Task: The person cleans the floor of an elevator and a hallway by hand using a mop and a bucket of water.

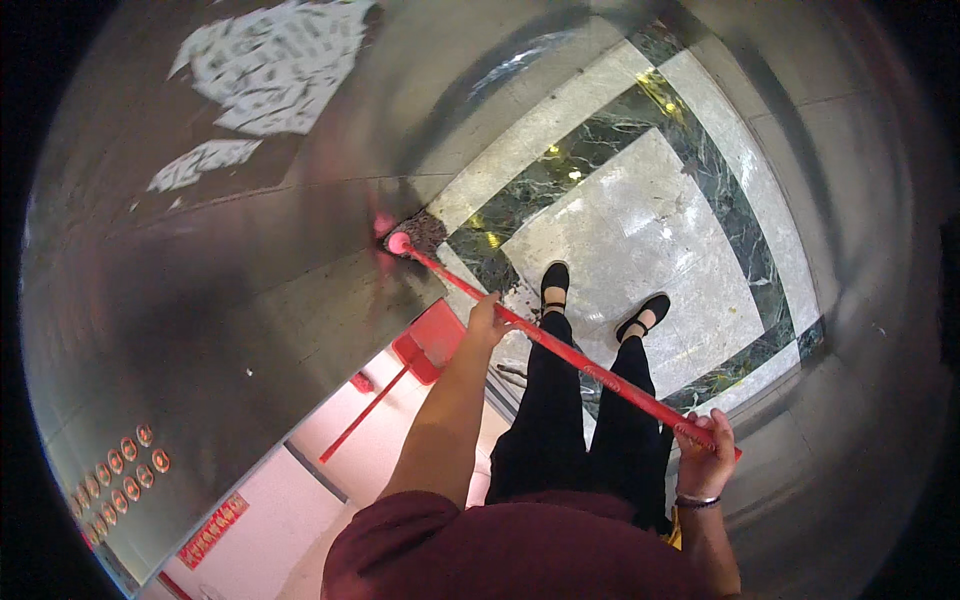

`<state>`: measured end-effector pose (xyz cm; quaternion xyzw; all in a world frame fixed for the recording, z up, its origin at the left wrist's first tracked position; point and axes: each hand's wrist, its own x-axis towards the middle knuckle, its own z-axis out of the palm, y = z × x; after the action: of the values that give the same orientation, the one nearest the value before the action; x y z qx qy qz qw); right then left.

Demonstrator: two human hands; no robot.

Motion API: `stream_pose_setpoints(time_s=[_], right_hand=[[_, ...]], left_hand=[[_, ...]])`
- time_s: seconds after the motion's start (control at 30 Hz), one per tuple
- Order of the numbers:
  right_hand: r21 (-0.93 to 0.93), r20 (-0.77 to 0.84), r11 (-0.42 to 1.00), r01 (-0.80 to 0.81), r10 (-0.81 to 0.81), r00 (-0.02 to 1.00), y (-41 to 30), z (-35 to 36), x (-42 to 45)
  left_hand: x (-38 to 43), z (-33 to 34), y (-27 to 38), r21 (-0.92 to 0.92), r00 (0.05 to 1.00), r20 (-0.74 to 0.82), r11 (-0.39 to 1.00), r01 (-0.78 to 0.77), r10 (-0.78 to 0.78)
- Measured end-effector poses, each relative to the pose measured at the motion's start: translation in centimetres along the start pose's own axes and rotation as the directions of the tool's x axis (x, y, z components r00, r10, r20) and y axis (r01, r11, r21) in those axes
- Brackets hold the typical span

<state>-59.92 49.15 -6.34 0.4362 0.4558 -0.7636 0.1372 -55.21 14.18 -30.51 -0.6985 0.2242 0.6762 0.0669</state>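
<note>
Both my hands hold a long red mop handle (570, 355) that runs slantwise across my body. My left hand (487, 321) grips it around the middle. Close to its upper end, my right hand (703, 446) has its fingers around it, a bracelet on the wrist. A pink round socket (399, 241) joins the handle to a dark, fibrous mop head (426, 229), which lies in the left corner of an elevator floor (622, 210). The socket is mirrored in the metal wall beside it.
Metal walls (337, 262) surround the marble floor. Small debris (525, 292) lies near my left shoe (555, 281). Beyond the doorway are a red dustpan (426, 352) with a long handle. Elevator buttons (120, 472) line the left panel; torn paper remnants (277, 67) cling above.
</note>
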Motion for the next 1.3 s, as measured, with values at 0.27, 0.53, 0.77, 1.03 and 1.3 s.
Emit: stream_pose_setpoints(time_s=[0.27,0.53,0.77,1.03,1.3], right_hand=[[0.013,-0.279,0.993,0.114,-0.106,0.954,0.2,-11.0,2.4],[0.178,-0.533,0.969,0.169,-0.049,0.845,2.6,-23.7,-2.7],[0.42,-0.479,0.856,0.3,-0.071,0.875,4.7,-22.7,-1.8],[0.686,-0.385,0.678,0.266,0.027,0.922,5.6,-15.9,5.8],[0.52,-0.342,0.758,0.394,-0.238,0.909,0.8,-20.9,7.4]], left_hand=[[2.0,4.0,-6.3,-0.261,0.941,-0.25,0.952,0.162,-0.228],[0.1,12.4,-13.9,0.086,0.938,-0.244,0.958,0.274,-0.247],[1.5,27.3,-15.7,0.264,0.982,0.034,0.949,0.169,-0.184],[1.3,44.3,-13.8,0.461,0.928,0.358,0.883,-0.082,-0.1],[2.0,42.2,-15.2,0.356,0.864,0.459,0.934,0.034,-0.206]])
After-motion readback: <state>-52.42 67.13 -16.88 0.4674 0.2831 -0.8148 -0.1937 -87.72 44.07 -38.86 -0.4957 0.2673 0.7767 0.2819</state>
